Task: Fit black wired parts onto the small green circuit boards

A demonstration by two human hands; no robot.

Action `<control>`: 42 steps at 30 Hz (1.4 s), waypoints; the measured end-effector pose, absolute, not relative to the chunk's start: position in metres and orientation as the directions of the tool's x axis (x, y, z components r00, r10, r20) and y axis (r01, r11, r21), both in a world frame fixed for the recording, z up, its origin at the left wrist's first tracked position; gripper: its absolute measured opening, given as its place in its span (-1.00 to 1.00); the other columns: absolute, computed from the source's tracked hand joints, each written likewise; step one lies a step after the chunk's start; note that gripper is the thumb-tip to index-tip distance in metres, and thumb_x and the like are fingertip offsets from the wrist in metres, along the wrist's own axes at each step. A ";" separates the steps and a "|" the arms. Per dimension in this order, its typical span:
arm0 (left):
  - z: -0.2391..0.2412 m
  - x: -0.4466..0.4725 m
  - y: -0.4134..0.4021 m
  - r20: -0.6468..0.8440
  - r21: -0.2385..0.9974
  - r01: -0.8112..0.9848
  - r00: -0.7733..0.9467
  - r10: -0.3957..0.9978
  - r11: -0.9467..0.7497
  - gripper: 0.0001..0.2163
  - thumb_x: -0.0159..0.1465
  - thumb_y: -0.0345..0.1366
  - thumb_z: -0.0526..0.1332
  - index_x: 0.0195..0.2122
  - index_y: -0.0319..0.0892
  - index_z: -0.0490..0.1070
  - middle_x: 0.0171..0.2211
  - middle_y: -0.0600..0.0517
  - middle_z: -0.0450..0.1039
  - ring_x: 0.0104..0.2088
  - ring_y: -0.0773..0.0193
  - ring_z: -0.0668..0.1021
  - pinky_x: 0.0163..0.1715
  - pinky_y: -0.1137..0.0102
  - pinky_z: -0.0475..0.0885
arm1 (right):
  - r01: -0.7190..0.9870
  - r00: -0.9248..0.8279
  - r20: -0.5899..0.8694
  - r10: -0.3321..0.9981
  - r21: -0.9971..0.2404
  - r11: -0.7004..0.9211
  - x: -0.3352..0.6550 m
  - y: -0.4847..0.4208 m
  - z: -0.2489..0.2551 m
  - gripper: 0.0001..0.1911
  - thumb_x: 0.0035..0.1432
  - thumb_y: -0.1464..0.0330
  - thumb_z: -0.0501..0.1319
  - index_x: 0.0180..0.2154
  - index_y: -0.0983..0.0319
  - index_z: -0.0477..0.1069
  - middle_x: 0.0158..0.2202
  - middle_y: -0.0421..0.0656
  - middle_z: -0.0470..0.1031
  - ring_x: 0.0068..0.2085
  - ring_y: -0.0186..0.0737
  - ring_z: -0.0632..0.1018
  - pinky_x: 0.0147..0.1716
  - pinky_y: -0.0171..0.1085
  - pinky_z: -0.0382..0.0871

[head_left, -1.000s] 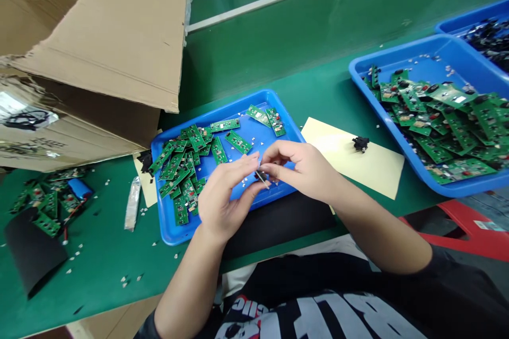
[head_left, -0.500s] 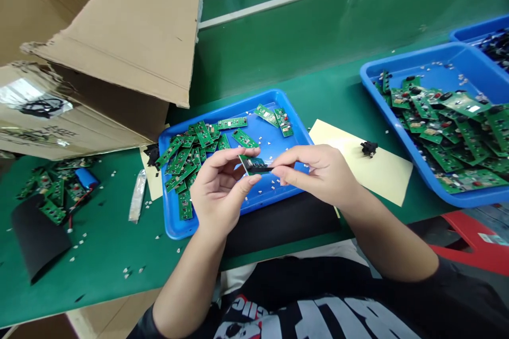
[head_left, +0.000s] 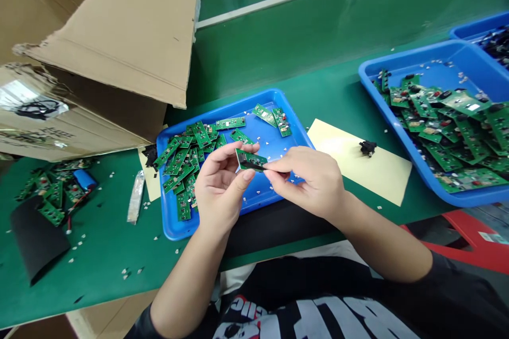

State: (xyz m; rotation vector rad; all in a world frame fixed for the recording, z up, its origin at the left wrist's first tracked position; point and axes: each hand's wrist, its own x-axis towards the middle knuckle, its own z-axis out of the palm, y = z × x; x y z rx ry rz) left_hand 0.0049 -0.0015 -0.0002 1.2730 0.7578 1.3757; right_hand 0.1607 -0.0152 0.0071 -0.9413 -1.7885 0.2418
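A small green circuit board (head_left: 247, 158) is held up over the blue tray by my left hand (head_left: 220, 188), its thumb at the lower edge and fingers behind. The board is tilted, with dark parts along its face. Closed in a pinch, my right hand (head_left: 308, 177) is at the board's right end. A thin black piece (head_left: 258, 167) runs from its fingertips along the board's lower edge; its exact kind is hidden. Below lies the blue tray (head_left: 238, 211), with many similar boards (head_left: 183, 161) heaped on its left side and small white bits scattered about.
At the right stands a larger blue tray (head_left: 401, 161) full of boards. A cluster of black parts (head_left: 368, 148) lies on yellow paper (head_left: 338, 153). An open cardboard box (head_left: 131, 26) takes up the back left. Loose boards (head_left: 51, 196) and a blue cylinder (head_left: 84, 179) lie at far left.
The board has tipped so that more of its face shows. My right hand has moved slightly left and rolled over, with its knuckles more upward. My left hand still holds the board.
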 end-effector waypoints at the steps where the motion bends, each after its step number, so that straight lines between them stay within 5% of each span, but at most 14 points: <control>1: 0.001 0.005 -0.001 0.272 0.931 -0.289 0.138 0.952 -0.224 -0.69 0.11 -0.37 0.35 -0.10 -0.06 0.46 -0.16 0.02 0.53 -0.07 0.17 0.57 -0.03 0.28 0.49 | 0.484 -0.141 0.704 0.696 -0.564 0.669 0.160 -0.016 0.007 -0.86 0.16 0.47 0.15 -0.44 0.24 0.41 -0.61 -0.24 0.42 -0.55 -0.37 0.40 -0.49 -0.34 0.30; 19: -0.001 0.002 -0.006 0.316 0.938 -0.244 0.314 0.895 -0.246 -0.66 0.17 -0.39 0.29 -0.01 -0.03 0.45 -0.08 -0.03 0.49 -0.03 0.17 0.53 0.02 0.25 0.46 | 0.467 0.016 0.679 0.734 -0.654 0.595 0.163 -0.016 0.011 -0.89 0.15 0.43 0.24 -0.44 0.25 0.43 -0.50 -0.20 0.54 -0.53 -0.38 0.47 -0.48 -0.37 0.37; 26: 0.001 0.001 -0.006 0.283 0.957 -0.175 0.375 0.883 -0.232 -0.69 0.22 -0.28 0.24 0.01 -0.03 0.45 -0.12 -0.05 0.49 -0.20 0.21 0.57 -0.14 0.30 0.52 | 0.636 -0.006 0.796 0.606 -0.465 0.616 0.167 -0.012 0.006 -0.89 0.19 0.41 0.22 -0.40 0.24 0.44 -0.54 -0.20 0.53 -0.49 -0.31 0.50 -0.46 -0.31 0.36; 34: 0.004 0.001 -0.009 0.231 0.973 -0.096 0.408 0.883 -0.210 -0.69 0.36 -0.26 0.02 0.03 -0.14 0.44 -0.25 -0.11 0.53 -0.27 0.21 0.54 -0.45 0.39 0.51 | 0.634 -0.042 0.774 0.632 -0.468 0.615 0.169 -0.010 0.004 -0.85 0.24 0.41 0.15 -0.38 0.22 0.45 -0.48 -0.20 0.54 -0.44 -0.30 0.51 -0.40 -0.30 0.37; 42: 0.007 0.000 -0.006 0.468 0.813 0.141 0.416 0.779 -0.564 -0.69 0.37 -0.31 -0.01 0.04 -0.16 0.42 -0.34 -0.05 0.53 -0.33 0.28 0.51 -0.36 0.38 0.47 | 0.572 -0.056 0.732 0.680 -0.534 0.622 0.171 -0.010 0.005 -0.87 0.22 0.44 0.17 -0.35 0.23 0.47 -0.45 -0.17 0.56 -0.41 -0.28 0.54 -0.36 -0.28 0.40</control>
